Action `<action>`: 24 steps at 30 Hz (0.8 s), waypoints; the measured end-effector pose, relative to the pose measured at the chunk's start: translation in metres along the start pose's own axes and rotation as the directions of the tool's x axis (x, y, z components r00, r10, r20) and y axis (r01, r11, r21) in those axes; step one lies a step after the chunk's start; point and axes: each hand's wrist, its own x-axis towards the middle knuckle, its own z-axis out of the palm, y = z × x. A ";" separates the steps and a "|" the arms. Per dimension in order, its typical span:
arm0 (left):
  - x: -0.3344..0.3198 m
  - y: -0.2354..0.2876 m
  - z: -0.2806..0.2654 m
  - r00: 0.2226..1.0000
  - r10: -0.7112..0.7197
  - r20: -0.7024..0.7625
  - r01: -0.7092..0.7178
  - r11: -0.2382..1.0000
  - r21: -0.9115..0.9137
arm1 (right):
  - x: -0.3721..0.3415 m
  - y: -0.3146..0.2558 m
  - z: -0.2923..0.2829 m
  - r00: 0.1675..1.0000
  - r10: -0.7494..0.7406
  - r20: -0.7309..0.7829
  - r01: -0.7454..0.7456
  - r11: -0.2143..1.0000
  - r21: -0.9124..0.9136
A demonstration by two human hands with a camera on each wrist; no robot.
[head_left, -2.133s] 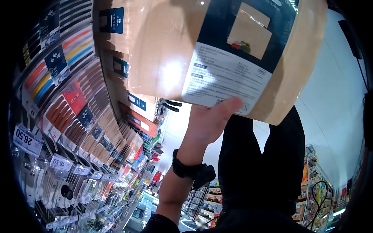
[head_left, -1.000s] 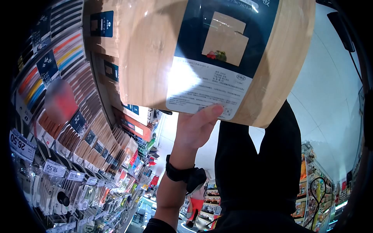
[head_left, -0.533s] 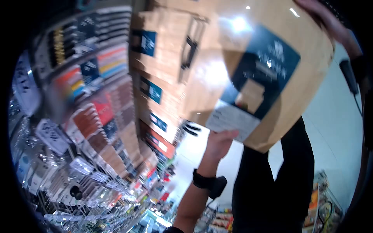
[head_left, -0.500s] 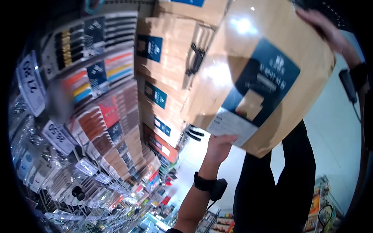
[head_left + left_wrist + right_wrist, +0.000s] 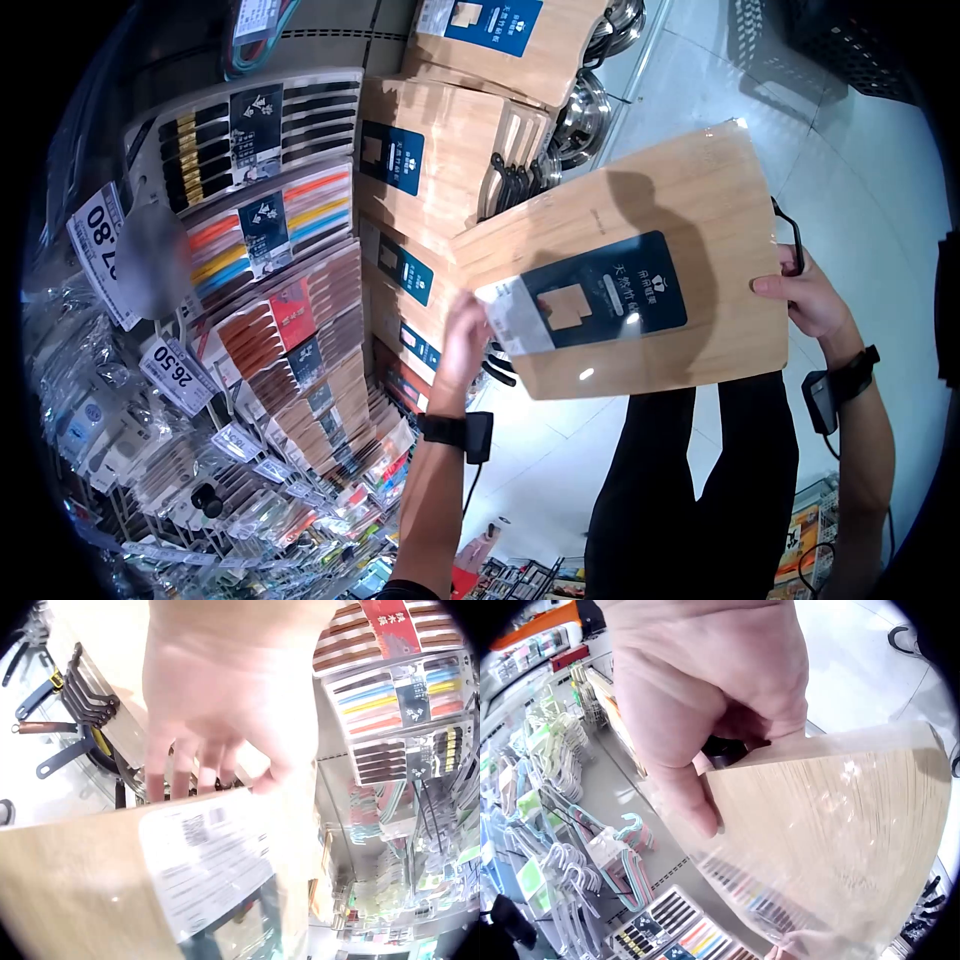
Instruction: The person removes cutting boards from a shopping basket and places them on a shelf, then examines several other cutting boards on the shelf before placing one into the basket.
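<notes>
A bamboo cutting board (image 5: pixel 720 215) in clear wrap, with a dark blue label (image 5: pixel 650 285), is held in front of the legs. My right hand (image 5: pixel 815 300) grips its right end, thumb on the face and the other fingers behind. A black handle loop (image 5: pixel 790 230) shows at that end by the fingers. My left hand (image 5: pixel 463 345), blurred, is at the board's left end beside the white part of the label (image 5: pixel 515 315). In the left wrist view its fingers (image 5: pixel 182 769) are extended and spread, tips at the board's edge, partly hidden behind it.
To the left, more cutting boards (image 5: pixel 450 150) hang in a row beside chopstick packs (image 5: pixel 270 230) and price tags (image 5: pixel 178 375). Steel pots (image 5: pixel 583 120) stand behind the boards. A dark basket (image 5: pixel 850 50) is at the upper right, over the pale floor (image 5: pixel 690 90).
The board has moved lower and farther from the head camera, and turned. The right hand has come into view gripping its right end. The left hand's thumb has left the label face.
</notes>
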 end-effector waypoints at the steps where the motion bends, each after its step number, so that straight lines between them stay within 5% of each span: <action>1: 0.011 -0.002 -0.005 0.986 0.032 -0.165 -0.040 0.998 -0.040 | -0.003 0.003 -0.007 0.999 -0.021 -0.030 0.020 0.999 -0.032; 4: 0.047 -0.002 -0.019 0.878 0.086 -0.471 -0.074 0.996 0.044 | -0.016 0.011 -0.022 0.991 -0.038 -0.125 0.034 0.999 -0.032; 8: 0.102 0.013 -0.024 0.946 -0.076 -0.314 0.085 0.996 0.014 | -0.047 0.016 -0.036 0.971 -0.029 -0.238 0.039 0.999 0.035; 20: 0.077 -0.018 -0.004 0.933 -0.071 -0.353 -0.050 0.945 -0.322 | -0.067 0.030 -0.023 0.957 -0.117 -0.266 0.152 0.982 0.115; 24: 0.048 -0.047 0.030 0.913 0.190 -0.361 -0.312 0.895 -0.318 | -0.056 0.035 -0.014 0.965 -0.130 -0.230 0.169 0.972 0.162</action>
